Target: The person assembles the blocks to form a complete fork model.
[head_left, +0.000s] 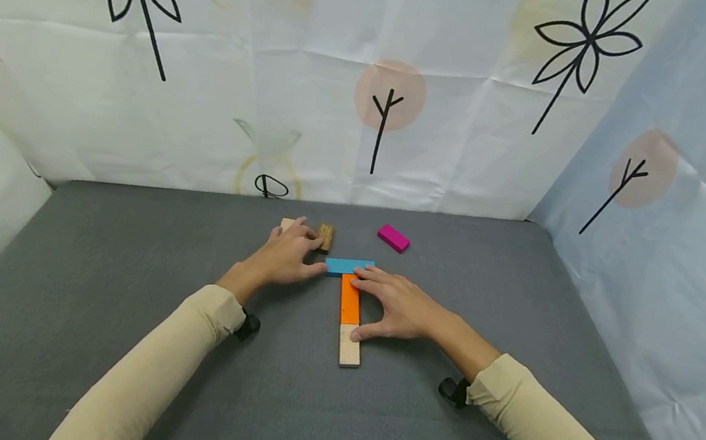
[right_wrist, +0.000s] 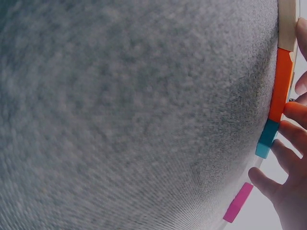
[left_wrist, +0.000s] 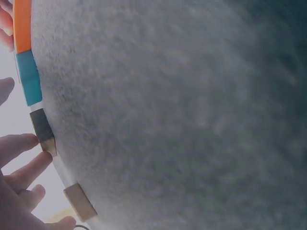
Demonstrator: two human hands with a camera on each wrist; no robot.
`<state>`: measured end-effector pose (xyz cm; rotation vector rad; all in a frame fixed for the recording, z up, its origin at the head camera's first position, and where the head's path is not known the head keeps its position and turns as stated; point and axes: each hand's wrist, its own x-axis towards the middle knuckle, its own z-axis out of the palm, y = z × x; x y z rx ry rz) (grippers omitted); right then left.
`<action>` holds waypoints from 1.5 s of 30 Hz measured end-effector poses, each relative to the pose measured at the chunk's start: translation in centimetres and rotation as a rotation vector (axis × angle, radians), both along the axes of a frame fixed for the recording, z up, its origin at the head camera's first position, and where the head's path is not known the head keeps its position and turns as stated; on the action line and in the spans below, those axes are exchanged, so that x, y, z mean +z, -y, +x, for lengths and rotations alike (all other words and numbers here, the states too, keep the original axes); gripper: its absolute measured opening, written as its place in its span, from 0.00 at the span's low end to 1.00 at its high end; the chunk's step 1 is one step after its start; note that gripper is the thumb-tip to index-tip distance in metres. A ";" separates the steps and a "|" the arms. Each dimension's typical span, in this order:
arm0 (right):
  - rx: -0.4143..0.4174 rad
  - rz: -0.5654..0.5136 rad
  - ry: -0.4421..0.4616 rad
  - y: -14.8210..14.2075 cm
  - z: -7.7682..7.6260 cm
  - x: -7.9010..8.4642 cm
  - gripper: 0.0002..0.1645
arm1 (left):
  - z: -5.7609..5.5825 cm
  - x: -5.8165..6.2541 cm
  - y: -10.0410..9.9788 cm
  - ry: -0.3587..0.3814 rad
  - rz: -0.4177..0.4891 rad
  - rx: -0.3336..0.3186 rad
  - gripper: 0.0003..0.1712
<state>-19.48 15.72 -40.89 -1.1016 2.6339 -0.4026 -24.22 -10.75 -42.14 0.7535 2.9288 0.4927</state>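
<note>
A blue block [head_left: 342, 267] lies crosswise at the far end of an orange block [head_left: 350, 303], and a pale wooden block [head_left: 348, 352] continues the line toward me. My right hand [head_left: 402, 305] rests over this T shape, fingertips on the blue and orange blocks, thumb at the pale one. Beyond the blue block's left end lies a brown block [head_left: 325, 237]; fingertips of my left hand [head_left: 285, 254] touch it, seen also in the left wrist view. The left thumb is close to the blue block; contact is unclear. Another pale block [head_left: 287, 224] is partly hidden behind the left hand.
A magenta block [head_left: 393, 238] lies by itself at the back, right of the brown one. The grey table surface [head_left: 270, 405] is bordered by white printed cloth [head_left: 458, 160] at the back and on both sides.
</note>
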 end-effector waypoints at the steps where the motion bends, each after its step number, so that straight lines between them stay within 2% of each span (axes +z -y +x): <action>1: -0.001 0.001 0.002 0.0 0.0 0.0 0.55 | 0.0 0.0 -0.1 0.000 0.000 -0.006 0.36; 9: -0.013 0.000 0.012 0.0 0.0 -0.1 0.55 | -0.2 -0.2 -1.2 0.044 -0.011 -0.024 0.45; 18: -0.013 -0.002 0.009 -0.1 0.0 -0.1 0.55 | -0.1 -0.1 -2.1 0.023 -0.049 -0.054 0.47; 31: -0.003 -0.002 0.017 -0.1 0.0 0.0 0.55 | -0.1 0.2 -2.5 0.088 0.006 -0.096 0.38; 35: -0.005 -0.005 0.023 -0.1 0.1 0.2 0.55 | -0.1 0.1 -2.5 0.093 -0.014 -0.094 0.47; 39: 0.002 -0.012 0.022 -0.1 0.1 0.2 0.55 | 0.0 0.3 -2.8 0.133 -0.069 -0.108 0.58; 45: 0.011 -0.015 0.014 0.0 0.0 0.1 0.54 | 0.1 0.4 -3.2 0.151 -0.105 -0.111 0.61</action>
